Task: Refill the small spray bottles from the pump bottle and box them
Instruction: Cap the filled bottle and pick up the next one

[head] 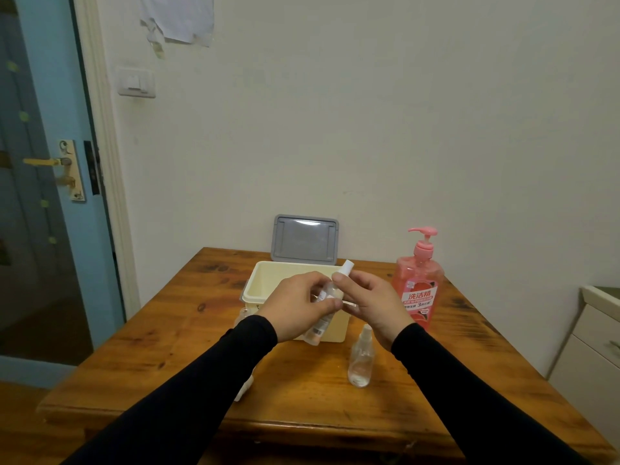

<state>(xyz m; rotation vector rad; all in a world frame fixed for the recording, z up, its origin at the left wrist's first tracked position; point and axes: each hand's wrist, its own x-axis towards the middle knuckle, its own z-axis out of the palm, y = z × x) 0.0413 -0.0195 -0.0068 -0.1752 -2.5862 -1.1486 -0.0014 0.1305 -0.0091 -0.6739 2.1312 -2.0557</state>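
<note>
Two hands meet over the middle of the wooden table (188, 333), both working on one small clear spray bottle (323, 317) held tilted, its white cap (347, 266) pointing to about one o'clock and its base to about seven. The left hand (297, 305) wraps the bottle's body with curled fingers, and the right hand (370, 302) pinches the neck just below the cap between thumb and fingertips; whether the head is being loosened or tightened cannot be told. Behind the hands, toward twelve o'clock, the cream box (268, 273) stands open with its grey lid (304, 240) propped upright against the wall. At about two o'clock from the hands stands the pink pump bottle (419, 290), well filled and likely heavy enough to stay put when pumped with one hand. A second small bottle (361, 359) stands upright at five o'clock, just below the right wrist, and part of another shows at the box's left front corner. These small bottles look like thin, light plastic: stiff enough to grip around the barrel, easy to tip over, and likely slippery once soap reaches the outside. The barrel is the safer hold, with the neck kept for twisting the spray head.
</note>
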